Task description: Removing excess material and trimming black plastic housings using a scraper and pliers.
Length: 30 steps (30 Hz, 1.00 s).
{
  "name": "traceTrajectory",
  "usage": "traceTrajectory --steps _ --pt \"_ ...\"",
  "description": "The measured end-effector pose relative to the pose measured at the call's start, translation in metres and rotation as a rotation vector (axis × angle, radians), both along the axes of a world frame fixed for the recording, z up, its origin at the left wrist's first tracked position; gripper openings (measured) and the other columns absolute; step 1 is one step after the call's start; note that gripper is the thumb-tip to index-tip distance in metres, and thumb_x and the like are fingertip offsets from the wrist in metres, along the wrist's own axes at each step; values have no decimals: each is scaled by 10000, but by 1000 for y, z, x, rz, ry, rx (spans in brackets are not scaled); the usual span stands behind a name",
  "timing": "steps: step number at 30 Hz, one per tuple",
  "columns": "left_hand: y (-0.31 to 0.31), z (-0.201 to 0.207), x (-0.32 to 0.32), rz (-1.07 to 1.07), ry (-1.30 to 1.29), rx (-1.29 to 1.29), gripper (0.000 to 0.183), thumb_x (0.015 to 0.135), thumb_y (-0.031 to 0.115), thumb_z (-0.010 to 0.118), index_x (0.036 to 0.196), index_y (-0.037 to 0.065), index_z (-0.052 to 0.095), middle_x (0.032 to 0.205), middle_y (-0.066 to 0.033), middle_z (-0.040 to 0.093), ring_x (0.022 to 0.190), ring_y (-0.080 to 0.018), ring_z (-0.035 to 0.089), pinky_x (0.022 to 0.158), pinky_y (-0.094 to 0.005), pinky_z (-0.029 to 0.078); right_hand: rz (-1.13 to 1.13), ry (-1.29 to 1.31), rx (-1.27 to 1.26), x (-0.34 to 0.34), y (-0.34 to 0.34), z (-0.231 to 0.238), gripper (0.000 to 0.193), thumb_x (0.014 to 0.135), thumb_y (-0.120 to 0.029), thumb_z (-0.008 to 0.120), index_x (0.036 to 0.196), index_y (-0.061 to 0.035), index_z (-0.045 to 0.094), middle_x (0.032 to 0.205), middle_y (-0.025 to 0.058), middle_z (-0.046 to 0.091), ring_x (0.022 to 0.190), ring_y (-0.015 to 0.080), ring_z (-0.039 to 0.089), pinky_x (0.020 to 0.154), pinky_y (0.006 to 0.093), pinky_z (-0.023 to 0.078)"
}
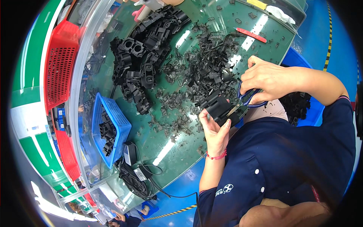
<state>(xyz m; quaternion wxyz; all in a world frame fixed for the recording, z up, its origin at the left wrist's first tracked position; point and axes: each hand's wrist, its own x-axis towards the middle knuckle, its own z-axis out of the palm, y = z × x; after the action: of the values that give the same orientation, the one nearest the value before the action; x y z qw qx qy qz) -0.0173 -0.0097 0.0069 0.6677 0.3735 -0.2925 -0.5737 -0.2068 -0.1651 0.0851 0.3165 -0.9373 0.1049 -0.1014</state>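
Observation:
My left hand (215, 133), with a red bracelet at its wrist, is closed round a black moulded plastic part (218, 108) and holds it up just off the table's near edge. My right hand (266, 79) has its fingers through the dark blue handles of a pair of scissors (246, 99). The scissor blades point at the part and reach its side, between my two hands. Whether the blades touch the plastic, I cannot tell. Beyond the part lies a loose heap of black plastic scraps (211, 64).
A long pile of black moulded parts (145, 56) lies across the green table (174, 151). Left of it stands a blue basket (123, 121) with black parts, near a power adapter (130, 153) and cables. A red-handled tool (251, 34) lies at the far right. A blue bin (315, 109) stands beside me.

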Motion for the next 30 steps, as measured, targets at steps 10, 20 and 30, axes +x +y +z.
traceTrajectory --steps 10,20,30 --pt "-1 4 -3 9 43 14 635 766 -71 622 1275 131 301 1363 -184 361 1239 -318 421 974 -455 430 -19 42 -4 1 1 2 226 756 -242 673 891 -69 617 787 42 597 779 211 560 836 384 315" --pt "0 4 -1 7 74 36 643 767 -62 629 1281 157 310 1364 -173 361 1248 -319 404 965 -464 435 -93 -30 172 -3 -1 -7 216 760 -206 667 908 -56 623 812 33 617 767 202 580 842 355 320" --pt "-3 7 0 9 152 95 614 787 -38 613 1288 159 319 1331 -175 405 1220 -327 435 936 -460 454 -214 -71 70 -14 -7 -23 272 709 -162 698 951 -80 602 840 29 578 780 199 521 774 336 312"
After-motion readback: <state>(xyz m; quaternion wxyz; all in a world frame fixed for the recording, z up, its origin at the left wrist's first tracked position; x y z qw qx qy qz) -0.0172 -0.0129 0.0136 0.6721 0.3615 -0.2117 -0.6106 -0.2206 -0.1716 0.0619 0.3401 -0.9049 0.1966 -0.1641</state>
